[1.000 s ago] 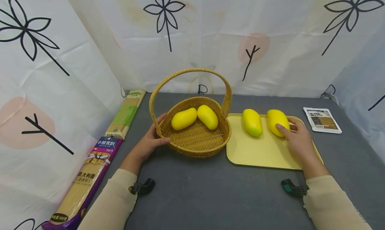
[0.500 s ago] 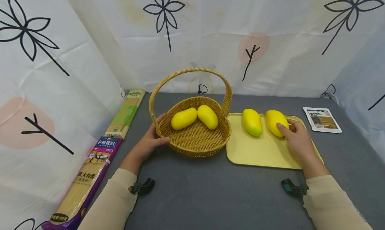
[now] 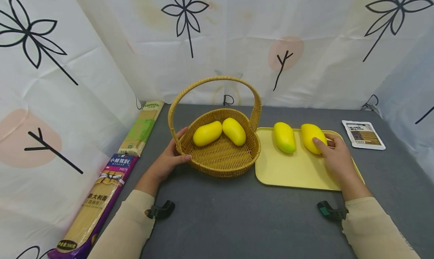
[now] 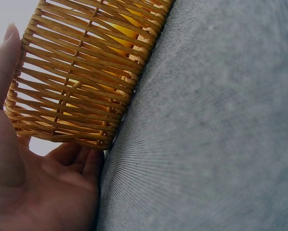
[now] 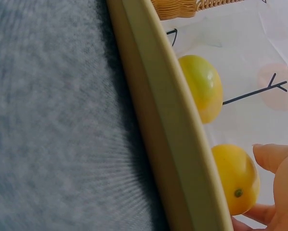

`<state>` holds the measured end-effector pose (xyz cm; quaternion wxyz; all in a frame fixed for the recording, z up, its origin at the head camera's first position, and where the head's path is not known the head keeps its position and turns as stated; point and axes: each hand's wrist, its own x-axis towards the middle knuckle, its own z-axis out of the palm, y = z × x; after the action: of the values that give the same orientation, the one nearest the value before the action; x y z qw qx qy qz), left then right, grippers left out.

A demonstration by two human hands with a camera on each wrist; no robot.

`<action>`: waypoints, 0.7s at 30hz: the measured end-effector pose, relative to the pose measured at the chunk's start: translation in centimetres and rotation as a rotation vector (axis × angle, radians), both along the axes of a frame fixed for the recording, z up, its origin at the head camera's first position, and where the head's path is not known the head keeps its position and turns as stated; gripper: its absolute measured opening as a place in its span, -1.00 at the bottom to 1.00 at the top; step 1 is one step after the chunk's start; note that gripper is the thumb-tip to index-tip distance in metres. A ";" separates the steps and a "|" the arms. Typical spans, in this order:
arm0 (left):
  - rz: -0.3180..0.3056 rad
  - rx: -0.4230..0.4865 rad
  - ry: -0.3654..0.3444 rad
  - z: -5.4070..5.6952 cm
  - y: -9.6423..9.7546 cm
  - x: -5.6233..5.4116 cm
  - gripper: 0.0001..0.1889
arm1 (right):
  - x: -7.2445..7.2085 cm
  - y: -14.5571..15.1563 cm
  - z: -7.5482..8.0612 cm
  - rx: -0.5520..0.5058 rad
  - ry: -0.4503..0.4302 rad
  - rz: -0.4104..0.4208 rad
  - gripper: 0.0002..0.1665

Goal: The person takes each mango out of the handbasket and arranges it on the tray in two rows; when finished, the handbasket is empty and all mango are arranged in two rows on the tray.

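My left hand (image 3: 168, 157) holds the left side of a woven wicker basket (image 3: 220, 168), its thumb over the rim and its other fingers partly hidden behind. In the left wrist view the basket's woven wall (image 4: 81, 72) stands on the cloth. Two yellow mangoes (image 3: 208, 133) lie inside the basket. On a yellow tray (image 3: 295, 176) to its right lie two more. My right hand (image 3: 335, 161) grips the right-hand mango (image 3: 310, 136), thumb on its near side and fingers around its right side. In the right wrist view this mango (image 5: 235, 178) shows its stem end. The other tray mango (image 3: 284, 137) lies untouched to its left.
A purple pasta packet (image 3: 98, 202) and a green noodle packet (image 3: 140, 129) lie along the left edge of the grey cloth. A small white sachet (image 3: 363, 135) lies right of the tray. The basket's tall handle (image 3: 217, 78) arches upward. Printed curtains (image 3: 237, 44) enclose the back and sides.
The mango in my right hand has turned very slightly on the tray. My left hand and the basket have stayed in place.
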<state>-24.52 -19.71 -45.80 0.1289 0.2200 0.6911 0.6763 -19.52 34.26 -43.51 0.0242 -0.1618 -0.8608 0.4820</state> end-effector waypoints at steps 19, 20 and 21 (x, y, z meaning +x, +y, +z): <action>0.009 -0.005 -0.005 0.1 0.0 -0.1 0.05 | 0.3 0.7 1.6 -0.026 0.212 -0.190 -0.12; 0.008 -0.004 -0.005 0.1 0.0 -0.1 0.05 | 0.4 0.6 1.8 -0.030 0.234 -0.200 -0.13; 0.007 -0.004 -0.004 0.0 0.0 -0.1 0.05 | 0.4 0.5 1.9 -0.032 0.257 -0.210 -0.16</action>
<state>-24.58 -19.72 -45.76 0.1284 0.2160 0.6930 0.6758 -19.10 34.76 -41.56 0.1816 -0.1880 -0.8213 0.5071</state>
